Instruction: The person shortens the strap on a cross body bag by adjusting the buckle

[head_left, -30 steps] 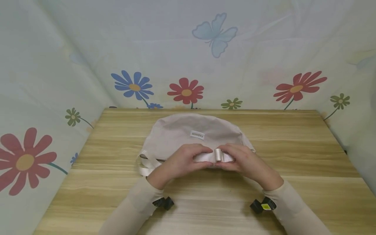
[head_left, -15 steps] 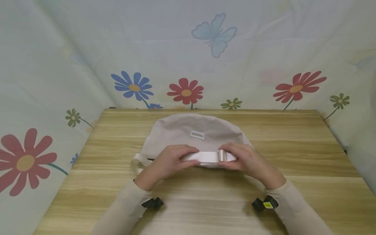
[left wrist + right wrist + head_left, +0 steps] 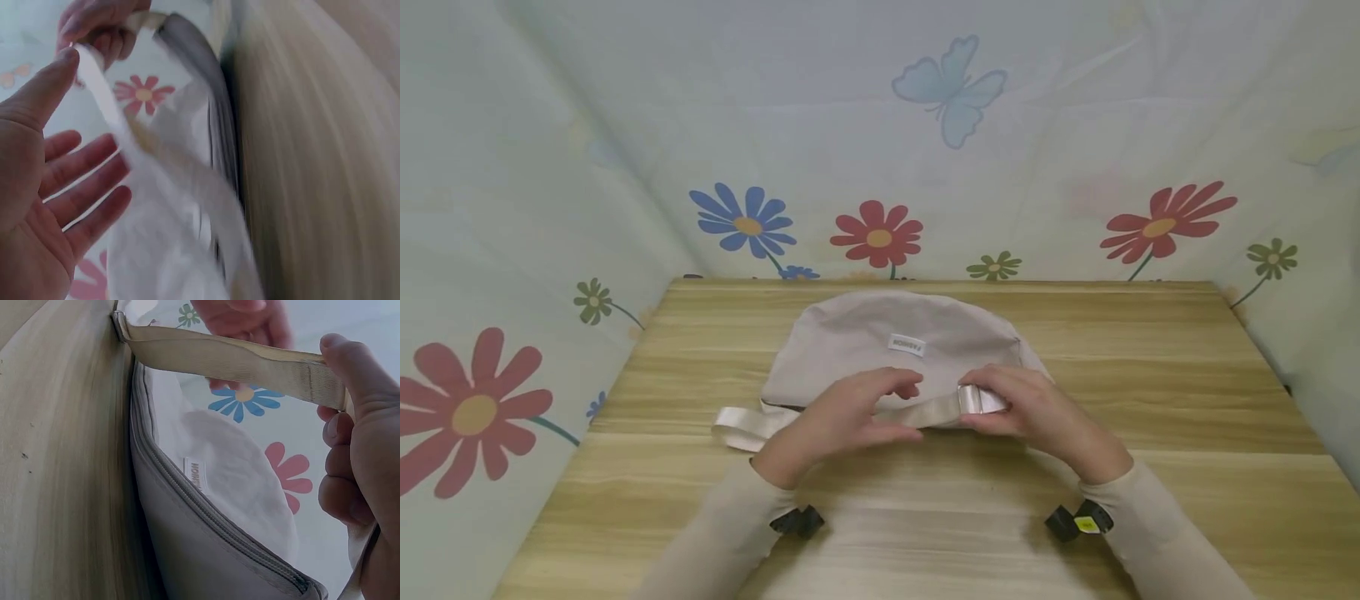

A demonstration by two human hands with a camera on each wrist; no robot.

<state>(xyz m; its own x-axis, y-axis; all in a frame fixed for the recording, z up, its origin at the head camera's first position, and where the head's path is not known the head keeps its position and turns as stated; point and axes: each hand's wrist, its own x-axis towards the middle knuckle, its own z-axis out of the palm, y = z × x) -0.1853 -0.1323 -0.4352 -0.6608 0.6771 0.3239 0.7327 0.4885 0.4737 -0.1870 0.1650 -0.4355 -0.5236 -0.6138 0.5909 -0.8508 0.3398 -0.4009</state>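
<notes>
A pale pink-beige fabric bag (image 3: 842, 346) with a small FASHION label (image 3: 907, 345) lies on the table. Along its near side runs a cream webbing strap (image 3: 932, 412). My right hand (image 3: 1041, 412) pinches the strap at its slider buckle (image 3: 970, 399), thumb below and fingers above in the head view. Left of it, my left hand (image 3: 842, 421) has thumb and fingers spread around the strap without gripping it. The left wrist view shows the fingers (image 3: 87, 181) apart and relaxed, the strap passing close by. A dark zipper (image 3: 206, 512) edges the bag in the right wrist view.
The wooden table (image 3: 910, 517) reaches back to a flower-printed cloth (image 3: 1037, 167) hanging behind and at the sides. A loose strap loop (image 3: 741, 427) sticks out left of the bag. Each wrist carries a small black camera (image 3: 797, 522).
My left hand has slid left along the strap and loosened its grip, its fingers parting. The strap between the hands now sags and twists. My right hand stays at the buckle.
</notes>
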